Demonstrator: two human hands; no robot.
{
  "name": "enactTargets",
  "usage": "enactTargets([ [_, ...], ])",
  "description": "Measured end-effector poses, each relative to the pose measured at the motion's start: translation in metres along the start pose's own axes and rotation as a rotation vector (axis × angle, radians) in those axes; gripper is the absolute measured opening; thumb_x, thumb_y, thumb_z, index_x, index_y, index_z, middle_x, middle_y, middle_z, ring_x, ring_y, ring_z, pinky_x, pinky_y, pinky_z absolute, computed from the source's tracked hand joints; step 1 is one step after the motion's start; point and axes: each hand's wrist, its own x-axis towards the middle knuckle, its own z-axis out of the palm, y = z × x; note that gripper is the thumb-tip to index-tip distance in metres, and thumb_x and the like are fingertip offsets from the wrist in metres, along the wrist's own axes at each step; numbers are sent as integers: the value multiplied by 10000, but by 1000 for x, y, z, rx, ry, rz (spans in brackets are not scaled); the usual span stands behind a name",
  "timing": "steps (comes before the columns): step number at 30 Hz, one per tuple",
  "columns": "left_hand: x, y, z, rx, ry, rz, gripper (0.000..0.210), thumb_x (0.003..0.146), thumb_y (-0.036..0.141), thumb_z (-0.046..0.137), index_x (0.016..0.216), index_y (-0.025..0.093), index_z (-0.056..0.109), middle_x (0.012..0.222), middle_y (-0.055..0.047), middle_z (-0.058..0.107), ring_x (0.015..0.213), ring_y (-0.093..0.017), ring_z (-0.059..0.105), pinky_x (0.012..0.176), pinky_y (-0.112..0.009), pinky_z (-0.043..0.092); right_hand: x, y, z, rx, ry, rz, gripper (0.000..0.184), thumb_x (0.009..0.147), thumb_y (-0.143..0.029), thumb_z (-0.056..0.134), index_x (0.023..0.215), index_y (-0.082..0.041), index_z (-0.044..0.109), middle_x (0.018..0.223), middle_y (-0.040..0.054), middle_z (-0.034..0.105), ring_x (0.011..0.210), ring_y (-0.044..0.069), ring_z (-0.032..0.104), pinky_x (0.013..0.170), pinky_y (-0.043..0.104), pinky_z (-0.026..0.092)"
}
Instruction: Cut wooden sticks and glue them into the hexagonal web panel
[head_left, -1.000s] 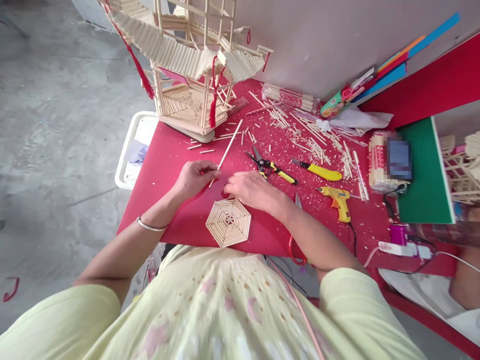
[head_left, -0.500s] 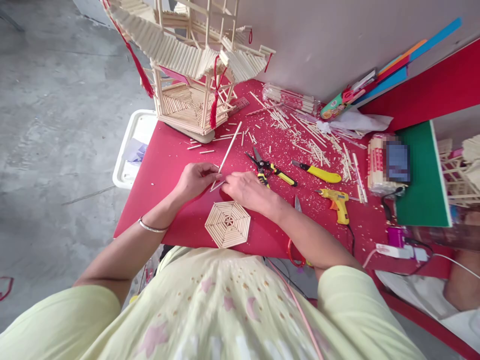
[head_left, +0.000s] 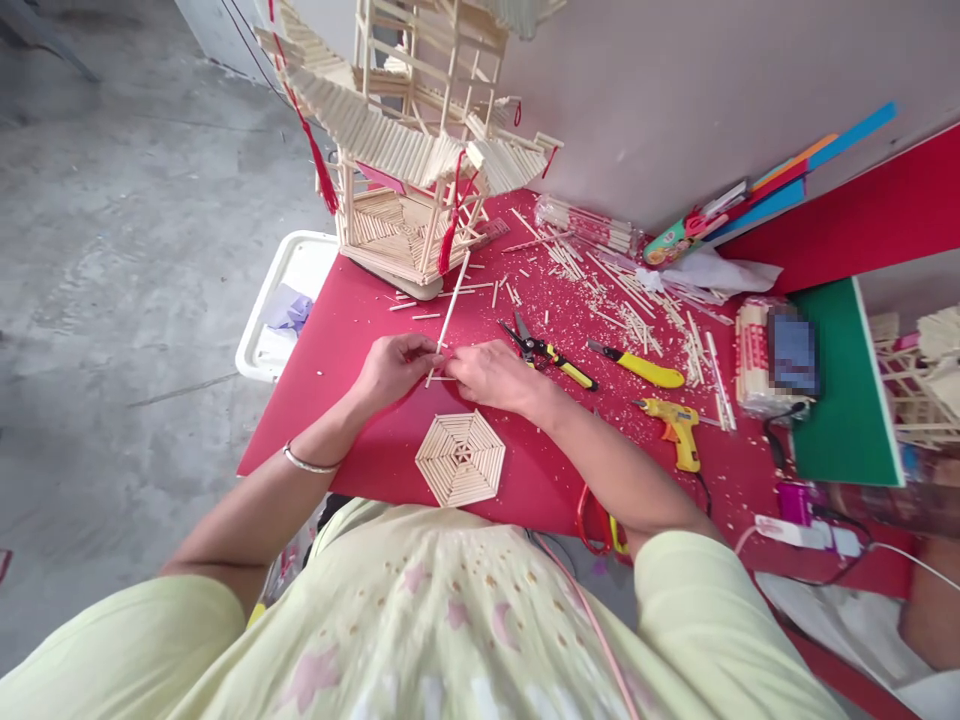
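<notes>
My left hand (head_left: 396, 372) is closed, thumb and fingers pinching a long thin wooden stick (head_left: 454, 302) that slants up and away. The stick's lower end comes out below the fingertips. Right beside it, my right hand (head_left: 495, 374) is curled with its fingertips close to the stick. A short pale stick end shows under those fingers; what they grip is mostly hidden. On the red table (head_left: 300, 400), just below both hands, lies a flat hexagonal panel of wooden sticks (head_left: 462, 460). Black-and-yellow pruning shears (head_left: 559, 358) lie beyond my right hand.
A stick-built pagoda model (head_left: 405, 235) with red tassels stands at the back left. To the right lie a yellow utility knife (head_left: 649, 370), a yellow glue gun (head_left: 677, 430), and scattered stick offcuts (head_left: 630, 310). Red-handled scissors (head_left: 592, 520) overhang the front edge. A white tray (head_left: 255, 330) sits at left.
The view has shifted, so the table sits lower in the picture. The long stick has turned a little more upright between my hands, which stay close together.
</notes>
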Motion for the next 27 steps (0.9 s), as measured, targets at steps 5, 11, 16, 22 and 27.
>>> enactTargets([
  [5, -3, 5, 3, -66, -50, 51, 246, 831, 413, 710, 811, 168, 707, 718, -19, 699, 632, -141, 607, 621, -265, 491, -15, 2, -3, 83, 89, 61, 174, 1007, -204, 554, 987, -154, 720, 998, 79, 674, 843, 166, 605, 679, 304, 334],
  [11, -9, 4, 13, -63, -70, 146, 188, 880, 350, 675, 877, 171, 733, 853, -56, 769, 782, -180, 686, 762, -293, 536, -29, -11, -16, 99, 192, 165, 241, 1067, -238, 484, 1001, -147, 697, 964, 79, 658, 819, 163, 587, 699, 309, 337],
  [16, -10, -5, 19, 2, -101, 211, 150, 888, 313, 671, 896, 184, 747, 869, -40, 778, 785, -177, 702, 782, -290, 538, -30, -23, -12, 143, 266, 230, 160, 1011, -202, 567, 955, -168, 713, 922, 64, 663, 809, 168, 600, 688, 305, 346],
  [22, -8, -10, 17, 48, -145, 227, 184, 891, 310, 667, 972, 206, 795, 942, -40, 812, 847, -196, 743, 840, -298, 562, -30, -29, 15, 365, 377, 337, 121, 977, -169, 625, 945, -165, 742, 930, 63, 728, 835, 166, 656, 754, 274, 423],
  [27, -8, -13, 16, 45, -152, 220, 224, 885, 366, 691, 995, 207, 806, 969, -56, 821, 871, -212, 765, 859, -311, 588, -31, -26, 30, 713, 506, 360, 117, 968, -212, 680, 1042, -191, 769, 1014, 57, 786, 905, 155, 717, 836, 249, 492],
])
